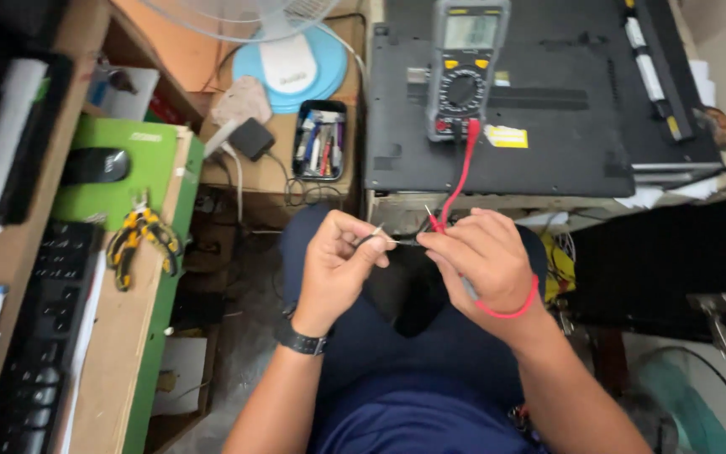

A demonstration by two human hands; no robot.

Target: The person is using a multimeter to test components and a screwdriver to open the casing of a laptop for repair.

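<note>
While pinching 2 probes [409, 239] tip to tip below the meter [466, 67], left hand [338, 265] and right hand [485, 256], apparently testing leads [462, 172].

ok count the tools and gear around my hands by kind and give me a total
Multimeter: 1
Red test lead: 1
Yellow-handled pliers: 1
Computer mouse: 1
Keyboard: 1
Desk fan: 1
Total: 6
</note>
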